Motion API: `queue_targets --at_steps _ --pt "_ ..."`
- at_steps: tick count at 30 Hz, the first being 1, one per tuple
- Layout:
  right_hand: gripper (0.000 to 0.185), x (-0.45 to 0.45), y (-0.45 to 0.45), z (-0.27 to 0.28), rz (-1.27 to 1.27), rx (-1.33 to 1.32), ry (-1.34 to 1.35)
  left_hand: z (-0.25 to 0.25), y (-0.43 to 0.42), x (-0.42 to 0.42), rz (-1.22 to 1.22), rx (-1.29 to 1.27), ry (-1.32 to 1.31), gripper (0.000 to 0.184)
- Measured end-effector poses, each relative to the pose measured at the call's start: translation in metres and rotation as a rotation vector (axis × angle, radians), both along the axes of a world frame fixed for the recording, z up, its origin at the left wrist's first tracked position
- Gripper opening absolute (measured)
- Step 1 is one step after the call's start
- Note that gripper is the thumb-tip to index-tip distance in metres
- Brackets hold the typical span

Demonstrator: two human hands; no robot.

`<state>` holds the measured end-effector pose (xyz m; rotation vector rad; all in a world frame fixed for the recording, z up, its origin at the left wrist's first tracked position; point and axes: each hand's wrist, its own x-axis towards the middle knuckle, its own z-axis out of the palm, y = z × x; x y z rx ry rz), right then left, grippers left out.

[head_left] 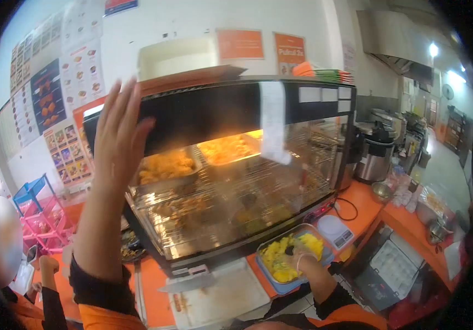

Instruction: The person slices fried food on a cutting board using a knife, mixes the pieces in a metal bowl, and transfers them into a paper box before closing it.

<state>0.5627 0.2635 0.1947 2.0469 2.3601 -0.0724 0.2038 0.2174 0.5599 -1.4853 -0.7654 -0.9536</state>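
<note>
Yellow, lumpy food (274,258) fills the metal pan (261,263) at the counter's front edge, with a blue tray (282,289) showing beneath it. Your right hand (304,260) is down over the pan's right side, wrist bent, beside a small dark object (290,250) among the lumps. You cannot tell from this view whether your right fingers are closed around that object or merely resting on the food. Your left hand (117,129) is raised before the upper left corner of the glass-fronted food warmer (203,122), its fingers straight, spread a little and grasping nothing; whether it touches the frame is unclear.

Expect the food to be soft and moist, light in small portions and apt to break or smear if you squeeze. Scoop from below with loosely cupped fingers rather than pinching. The full pan is probably moderately heavy and its rim perhaps slick, so take it at two opposite edges and keep it level. Mind the white kitchen scale (335,231) just beside its right side, and the knife (190,282) lying on the cutting board (233,298) to its left.
</note>
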Motion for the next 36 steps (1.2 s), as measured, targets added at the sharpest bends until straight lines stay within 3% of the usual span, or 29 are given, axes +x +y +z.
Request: queue_targets --at_steps 1,3,4,6,8,10,13,16,19,22,24,28,31,36 --pt "0.055 0.005 -0.015 0.019 -0.117 -0.059 0.166 0.027 0.018 0.02 0.001 0.049 0.006 0.032" --pt "0.052 0.025 -0.032 0.032 -0.214 -0.094 0.326 0.063 0.059 0.019 0.167 -0.322 -0.041 0.03" --pt "0.05 0.035 -0.034 0.034 -0.257 -0.114 0.405 0.075 0.067 0.02 0.2 -0.345 -0.032 0.027" --pt "0.042 0.086 -0.028 -0.05 0.011 0.075 0.728 0.09 0.077 0.027 0.279 -0.393 -0.012 0.023" --pt "0.033 0.108 -0.033 -0.072 0.197 0.233 0.717 0.092 0.078 0.039 0.205 -0.405 -0.174 0.018" --pt "0.024 0.112 -0.064 -0.033 0.283 0.345 0.381 0.09 0.081 0.046 0.184 -0.428 -0.255 0.018" --pt "0.016 0.111 -0.095 0.004 0.168 0.247 0.173 0.083 0.087 0.055 0.218 -0.53 -0.266 0.027" --pt "0.02 0.133 -0.102 -0.037 0.276 0.454 0.062 0.088 0.075 0.063 0.229 -0.727 -0.209 0.036" --pt "0.017 0.137 -0.112 -0.043 0.268 0.484 0.22 0.094 0.076 0.056 0.198 -0.771 -0.109 0.038" --pt "0.017 0.131 -0.114 -0.034 0.143 0.305 0.122 0.09 0.072 0.061 0.263 -0.672 -0.01 0.032" --pt "0.018 0.138 -0.111 -0.054 0.208 0.396 0.196 0.086 0.073 0.064 0.31 -0.599 0.043 0.027" --pt "0.022 0.139 -0.108 -0.063 0.232 0.46 0.187 0.087 0.061 0.067 0.204 -0.715 0.017 0.022" --pt "0.025 0.139 -0.103 -0.086 0.236 0.585 0.339 0.087 0.062 0.064 0.164 -0.745 0.014 0.024" --pt "0.029 0.115 -0.102 -0.059 0.081 0.337 0.41 0.089 0.073 0.061 0.144 -0.686 -0.069 0.022"
